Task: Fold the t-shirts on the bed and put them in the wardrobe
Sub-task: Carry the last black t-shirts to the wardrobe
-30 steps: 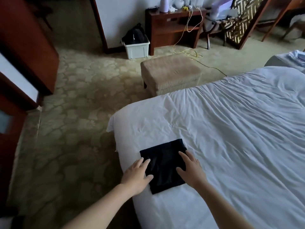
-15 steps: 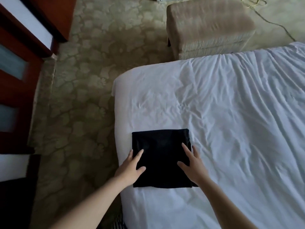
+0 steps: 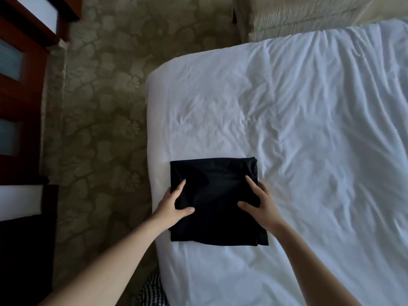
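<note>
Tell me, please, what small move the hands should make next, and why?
Probably slip the fingers under its sides and lift: the black t-shirt lies folded on the bed, left hand and right hand resting at its edges.

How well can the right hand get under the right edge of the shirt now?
Probably yes. The right hand rests on the shirt at that edge, and only the bed sheet lies beside it.

the stool [image 3: 298,16] ahead of me is blurred and cut by the top edge. the bed [image 3: 309,107] runs off right and bottom. checked cloth [image 3: 152,292] at the bottom edge is too cropped to identify.
</note>
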`<state>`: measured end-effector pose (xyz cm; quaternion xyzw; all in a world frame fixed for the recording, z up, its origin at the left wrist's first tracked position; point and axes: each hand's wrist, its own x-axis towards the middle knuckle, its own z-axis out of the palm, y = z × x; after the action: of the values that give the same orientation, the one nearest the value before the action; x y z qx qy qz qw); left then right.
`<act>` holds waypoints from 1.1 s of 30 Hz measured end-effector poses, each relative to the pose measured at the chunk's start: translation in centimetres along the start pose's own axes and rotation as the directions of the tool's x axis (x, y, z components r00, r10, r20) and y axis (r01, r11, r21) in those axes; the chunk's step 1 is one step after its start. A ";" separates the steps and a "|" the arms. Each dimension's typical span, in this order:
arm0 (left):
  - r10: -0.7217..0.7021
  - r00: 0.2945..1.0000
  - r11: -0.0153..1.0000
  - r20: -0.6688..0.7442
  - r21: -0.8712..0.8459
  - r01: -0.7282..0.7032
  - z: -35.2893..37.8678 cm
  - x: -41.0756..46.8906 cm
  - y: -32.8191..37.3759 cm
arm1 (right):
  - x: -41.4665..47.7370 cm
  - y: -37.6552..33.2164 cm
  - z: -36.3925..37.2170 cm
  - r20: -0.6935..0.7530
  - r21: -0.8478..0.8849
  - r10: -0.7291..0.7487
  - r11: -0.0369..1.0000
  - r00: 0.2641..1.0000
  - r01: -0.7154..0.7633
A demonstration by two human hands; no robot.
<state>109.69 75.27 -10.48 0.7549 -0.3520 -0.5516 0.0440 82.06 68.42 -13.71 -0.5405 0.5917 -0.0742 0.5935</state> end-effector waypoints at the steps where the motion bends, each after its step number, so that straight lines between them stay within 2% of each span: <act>1: 0.001 1.000 1.000 0.000 -0.025 -0.001 -0.2 0.2 -0.1 | 0.1 -0.1 -0.1 0.014 0.008 0.007 1.000 1.000 -0.007; 9: 0.050 0.995 0.973 0.086 -0.230 -0.029 -2.2 -0.1 0.3 | 0.0 -1.8 -0.8 0.122 0.183 0.072 0.979 0.990 -0.093; 17: 0.089 0.993 0.964 0.072 -0.258 -0.068 -3.3 -1.9 0.8 | -1.4 -3.6 0.0 0.115 0.091 0.050 0.994 0.992 -0.061; 25: 0.081 0.996 0.929 -0.041 -0.358 -0.091 -7.3 -6.6 -1.2 | -2.3 -9.2 2.8 0.165 0.036 -0.038 0.999 0.985 0.033; 33: 0.017 0.970 0.872 -0.241 -0.471 -0.132 -14.4 -13.9 -6.8 | -2.2 -17.4 10.0 0.341 0.038 -0.183 0.983 0.922 0.180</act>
<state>123.46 83.79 3.17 0.7642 -0.2247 -0.5289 0.2928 98.79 68.53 -2.50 -0.5957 0.4264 -0.0353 0.6798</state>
